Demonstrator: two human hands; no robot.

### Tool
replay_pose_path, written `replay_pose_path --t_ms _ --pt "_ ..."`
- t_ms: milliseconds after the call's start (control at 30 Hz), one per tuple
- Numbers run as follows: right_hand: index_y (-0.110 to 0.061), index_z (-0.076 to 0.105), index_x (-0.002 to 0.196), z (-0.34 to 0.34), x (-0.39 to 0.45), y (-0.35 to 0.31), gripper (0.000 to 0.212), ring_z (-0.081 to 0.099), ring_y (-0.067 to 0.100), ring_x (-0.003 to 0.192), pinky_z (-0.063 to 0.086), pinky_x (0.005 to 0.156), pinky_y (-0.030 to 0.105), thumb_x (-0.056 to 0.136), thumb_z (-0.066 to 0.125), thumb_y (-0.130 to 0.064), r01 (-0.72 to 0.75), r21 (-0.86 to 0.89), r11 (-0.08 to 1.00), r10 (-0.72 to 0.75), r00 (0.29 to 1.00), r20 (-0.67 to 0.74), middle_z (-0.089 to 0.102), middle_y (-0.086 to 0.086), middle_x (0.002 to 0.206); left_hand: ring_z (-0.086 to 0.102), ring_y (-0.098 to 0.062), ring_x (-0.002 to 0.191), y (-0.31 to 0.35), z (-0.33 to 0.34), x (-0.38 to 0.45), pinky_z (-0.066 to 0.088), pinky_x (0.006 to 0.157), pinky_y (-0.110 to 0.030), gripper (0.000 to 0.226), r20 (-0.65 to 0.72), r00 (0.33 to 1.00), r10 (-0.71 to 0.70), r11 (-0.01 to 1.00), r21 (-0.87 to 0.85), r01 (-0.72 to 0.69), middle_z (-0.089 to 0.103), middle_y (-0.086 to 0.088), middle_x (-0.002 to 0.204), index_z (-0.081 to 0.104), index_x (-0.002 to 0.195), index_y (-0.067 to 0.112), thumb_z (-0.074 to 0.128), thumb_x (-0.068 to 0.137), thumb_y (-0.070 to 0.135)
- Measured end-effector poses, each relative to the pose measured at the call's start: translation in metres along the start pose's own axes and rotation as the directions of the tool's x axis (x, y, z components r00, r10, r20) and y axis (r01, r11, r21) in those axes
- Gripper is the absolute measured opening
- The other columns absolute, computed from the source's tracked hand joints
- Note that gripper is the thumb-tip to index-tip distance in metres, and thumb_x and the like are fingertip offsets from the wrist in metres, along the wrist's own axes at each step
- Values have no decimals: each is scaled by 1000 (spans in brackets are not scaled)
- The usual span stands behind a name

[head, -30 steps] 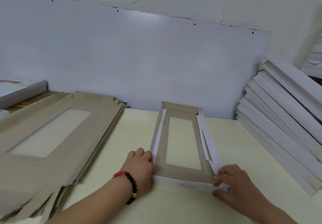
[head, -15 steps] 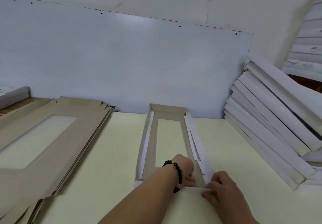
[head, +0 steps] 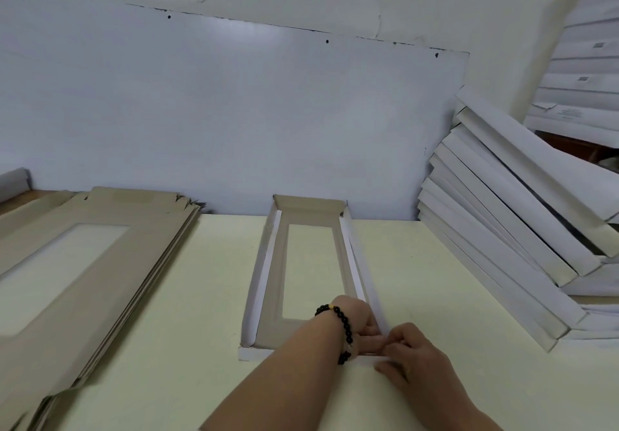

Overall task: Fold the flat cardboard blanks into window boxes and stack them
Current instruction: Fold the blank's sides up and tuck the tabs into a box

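Cardboard blanks [head: 83, 263] lie stacked at left of frame; at centre, a half-folded window box [head: 301, 279] sits on the table [head: 418, 279], left hand [head: 360, 325] and right hand [head: 413, 355] pinching its near right corner. Finished boxes [head: 509, 222] lean at right.

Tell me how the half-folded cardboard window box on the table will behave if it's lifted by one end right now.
The half-folded cardboard window box is thin board with a large cut-out window, so it would probably feel light and flex or twist. Its right side flap still leans loose, so it may spring open. Both hands work its near right corner, likely unlocked.
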State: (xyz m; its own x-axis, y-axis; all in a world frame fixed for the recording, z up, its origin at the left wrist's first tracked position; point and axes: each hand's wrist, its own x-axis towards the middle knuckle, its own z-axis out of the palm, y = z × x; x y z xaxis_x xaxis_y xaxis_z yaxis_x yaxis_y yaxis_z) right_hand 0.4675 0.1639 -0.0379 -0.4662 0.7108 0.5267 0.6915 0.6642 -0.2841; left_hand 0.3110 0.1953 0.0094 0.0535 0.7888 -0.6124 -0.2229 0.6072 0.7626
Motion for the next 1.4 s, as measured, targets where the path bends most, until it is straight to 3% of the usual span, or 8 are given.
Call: replay_pose_path --t_ms 133,300,500,667,833,933,1067,1400 --pt "-28 61 73 -2 0 -4 26 58 8 60 48 52 17 63 83 -19 1 17 1000 -2 999 49 58 -12 89 53 -19 50 3 0 -7 49 53 -23 26 0 1000 -26 968 250 26 55 -6 54 51 65 3 40 88 -5" --pt "-17 67 79 -1 -1 -2 22 55 3 69 47 58 18 66 85 -14 -116 36 993 111 987 117 52 -18 102 54 -21 76 8 1 -2 47 81 -32 20 31 999 11 721 692 -30 65 -6 84 63 74 13 49 86 7" --pt "-28 51 80 -2 4 -1 31 57 10 80 51 71 32 70 78 -16 -254 102 962 237 960 147 49 -16 102 57 -13 66 4 0 7 53 69 -22 31 90 985 146 674 720 -165 61 -6 88 57 125 -1 49 95 6" --pt "-34 57 78 -4 4 3 32 54 -8 75 48 70 18 68 79 -13 -213 108 971 193 967 165 52 -21 103 56 -13 85 -1 -6 -15 53 79 -29 16 306 908 288 289 876 -387 60 4 91 69 100 17 63 88 25" --pt "-39 53 73 -5 7 7 46 56 0 75 43 62 10 65 78 -2 -189 133 973 167 973 160 58 -16 94 59 -26 97 -8 -2 -31 49 80 -35 39 409 875 260 -202 909 -365 64 -9 107 61 115 10 50 94 40" --pt "-34 55 67 -5 5 10 36 57 -2 75 45 63 11 71 80 -10 -165 132 978 146 979 139 57 -14 98 56 -28 87 -13 2 -33 42 71 -35 41 463 849 254 -396 851 -345 57 -9 84 61 102 5 34 102 36" --pt "-19 63 69 -4 4 9 18 58 -1 74 48 64 15 74 80 -14 -185 122 975 167 976 139 57 -14 99 57 -28 93 -17 4 -30 41 71 -35 44 443 859 255 -408 855 -320 52 -8 81 60 97 4 29 104 34" --pt "-47 51 93 -16 13 9 50 61 -1 75 45 67 9 73 78 -11 -293 189 937 242 937 253 59 -17 84 57 -26 103 -29 11 -26 43 76 -36 28 389 859 333 -406 881 -242 53 -10 115 57 122 14 42 99 18"
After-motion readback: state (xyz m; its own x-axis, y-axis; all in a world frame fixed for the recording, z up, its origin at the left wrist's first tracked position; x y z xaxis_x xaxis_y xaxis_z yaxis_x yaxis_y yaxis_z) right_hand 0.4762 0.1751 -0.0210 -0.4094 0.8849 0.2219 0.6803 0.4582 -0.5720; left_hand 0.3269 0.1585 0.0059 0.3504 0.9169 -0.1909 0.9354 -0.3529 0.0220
